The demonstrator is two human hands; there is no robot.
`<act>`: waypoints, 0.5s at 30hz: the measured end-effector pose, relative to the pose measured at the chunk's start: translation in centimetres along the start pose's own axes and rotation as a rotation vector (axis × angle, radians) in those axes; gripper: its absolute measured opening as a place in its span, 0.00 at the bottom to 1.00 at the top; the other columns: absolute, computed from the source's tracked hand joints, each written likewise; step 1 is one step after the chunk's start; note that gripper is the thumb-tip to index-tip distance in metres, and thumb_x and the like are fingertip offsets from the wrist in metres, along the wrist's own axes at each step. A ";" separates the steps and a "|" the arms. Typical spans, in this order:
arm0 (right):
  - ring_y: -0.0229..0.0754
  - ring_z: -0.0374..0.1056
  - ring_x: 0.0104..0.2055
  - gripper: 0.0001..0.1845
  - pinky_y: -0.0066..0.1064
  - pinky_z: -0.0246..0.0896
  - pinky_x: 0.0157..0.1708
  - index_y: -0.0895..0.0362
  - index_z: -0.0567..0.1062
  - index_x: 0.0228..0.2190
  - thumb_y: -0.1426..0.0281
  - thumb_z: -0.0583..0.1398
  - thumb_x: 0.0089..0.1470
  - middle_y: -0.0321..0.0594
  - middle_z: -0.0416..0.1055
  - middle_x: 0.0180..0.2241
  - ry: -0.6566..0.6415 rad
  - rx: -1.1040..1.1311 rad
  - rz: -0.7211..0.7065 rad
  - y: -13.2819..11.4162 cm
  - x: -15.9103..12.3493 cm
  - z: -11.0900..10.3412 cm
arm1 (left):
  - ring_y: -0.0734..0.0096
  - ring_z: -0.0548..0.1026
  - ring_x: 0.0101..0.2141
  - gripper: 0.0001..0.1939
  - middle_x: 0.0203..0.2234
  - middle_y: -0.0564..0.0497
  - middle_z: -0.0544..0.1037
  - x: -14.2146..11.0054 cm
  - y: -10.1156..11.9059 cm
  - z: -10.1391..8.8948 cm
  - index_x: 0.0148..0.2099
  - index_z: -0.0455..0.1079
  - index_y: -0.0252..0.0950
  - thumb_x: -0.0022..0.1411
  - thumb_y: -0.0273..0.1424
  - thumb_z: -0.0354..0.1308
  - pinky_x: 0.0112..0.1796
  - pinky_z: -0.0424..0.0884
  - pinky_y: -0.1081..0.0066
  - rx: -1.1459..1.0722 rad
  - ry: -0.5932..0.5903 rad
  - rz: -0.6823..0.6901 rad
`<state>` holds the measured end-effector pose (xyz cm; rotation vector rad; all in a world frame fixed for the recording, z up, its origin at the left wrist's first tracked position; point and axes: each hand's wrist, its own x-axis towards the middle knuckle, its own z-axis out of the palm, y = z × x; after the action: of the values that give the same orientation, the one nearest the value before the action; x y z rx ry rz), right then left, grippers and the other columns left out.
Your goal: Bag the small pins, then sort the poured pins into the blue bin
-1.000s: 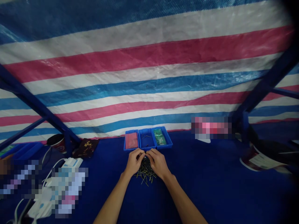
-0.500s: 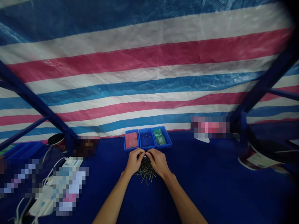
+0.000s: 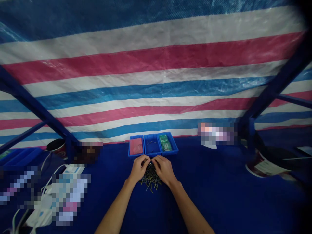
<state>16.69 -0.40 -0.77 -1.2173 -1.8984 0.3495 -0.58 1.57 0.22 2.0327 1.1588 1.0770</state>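
Over the far end of a pile of thin metal pins or screws (image 3: 150,178), my left hand (image 3: 139,168) and my right hand (image 3: 164,169) meet at their fingertips. Both are closed in a pinch, thumbs against fingers. Whatever lies between the fingertips is too small and dark to make out. Just beyond the hands stand three joined blue bins. The left bin (image 3: 130,150) holds a pink packet (image 3: 136,146), the middle bin (image 3: 149,148) a few thin bent pieces, and the right bin (image 3: 172,140) a green packet (image 3: 165,143).
A striped tarp (image 3: 156,78) hangs behind the blue table (image 3: 209,191). At left are a white power strip (image 3: 44,208) with cables, a dark cup (image 3: 58,149) and more blue bins (image 3: 21,157). A tub (image 3: 264,164) stands at right, beside a blue frame post (image 3: 268,91).
The view has shifted slightly, so the scene sits a little further left. Both hands keep nearly the same pinched pose, their fingertips still together above the pile.
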 end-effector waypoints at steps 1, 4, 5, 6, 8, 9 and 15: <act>0.43 0.70 0.36 0.10 0.30 0.61 0.38 0.55 0.74 0.37 0.70 0.53 0.67 0.40 0.74 0.34 0.006 0.013 0.000 0.0 0.0 0.0 | 0.72 0.69 0.28 0.15 0.26 0.52 0.73 0.0 0.0 0.0 0.34 0.72 0.34 0.70 0.37 0.51 0.32 0.63 0.74 0.004 0.002 -0.005; 0.43 0.71 0.38 0.08 0.30 0.62 0.40 0.54 0.74 0.41 0.72 0.54 0.66 0.40 0.74 0.37 0.016 0.059 -0.005 0.1 0.0 0.0 | 0.72 0.69 0.28 0.15 0.26 0.52 0.73 0.1 -0.2 0.0 0.35 0.72 0.34 0.69 0.37 0.52 0.32 0.63 0.74 0.008 0.000 -0.012; 0.43 0.71 0.38 0.09 0.30 0.62 0.40 0.53 0.74 0.40 0.72 0.54 0.66 0.40 0.74 0.37 0.021 0.070 -0.004 0.1 0.0 0.0 | 0.72 0.68 0.27 0.14 0.26 0.52 0.73 0.1 -0.3 0.1 0.34 0.72 0.34 0.69 0.37 0.52 0.32 0.62 0.74 0.007 -0.002 -0.011; 0.43 0.71 0.38 0.09 0.31 0.62 0.41 0.53 0.74 0.39 0.73 0.53 0.66 0.40 0.74 0.37 0.028 0.078 -0.002 0.1 0.1 0.0 | 0.72 0.68 0.27 0.14 0.26 0.52 0.73 0.1 -0.4 0.1 0.35 0.72 0.34 0.69 0.36 0.53 0.31 0.62 0.74 0.005 -0.003 -0.010; 0.43 0.71 0.38 0.09 0.31 0.62 0.41 0.53 0.74 0.38 0.73 0.53 0.66 0.40 0.74 0.36 0.043 0.087 0.008 0.2 0.1 -0.1 | 0.72 0.68 0.27 0.12 0.26 0.52 0.73 0.1 -0.4 0.2 0.36 0.73 0.34 0.68 0.36 0.54 0.31 0.62 0.74 -0.001 0.000 -0.010; 0.43 0.71 0.37 0.09 0.31 0.62 0.40 0.53 0.74 0.38 0.73 0.53 0.66 0.40 0.74 0.36 0.045 0.086 0.013 0.2 0.1 -0.1 | 0.72 0.69 0.27 0.12 0.27 0.52 0.74 0.1 -0.4 0.2 0.36 0.73 0.34 0.68 0.35 0.54 0.31 0.63 0.74 -0.001 0.006 -0.010; 0.43 0.71 0.36 0.09 0.31 0.62 0.37 0.53 0.74 0.39 0.70 0.54 0.67 0.39 0.74 0.36 0.011 0.079 0.019 0.0 0.1 -0.3 | 0.72 0.70 0.27 0.12 0.26 0.52 0.73 0.2 -0.2 0.1 0.36 0.73 0.34 0.68 0.36 0.54 0.31 0.63 0.74 0.006 0.024 -0.005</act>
<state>16.88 -0.37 -0.58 -1.1827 -1.8478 0.4235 -0.56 1.85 0.09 2.0254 1.1793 1.1000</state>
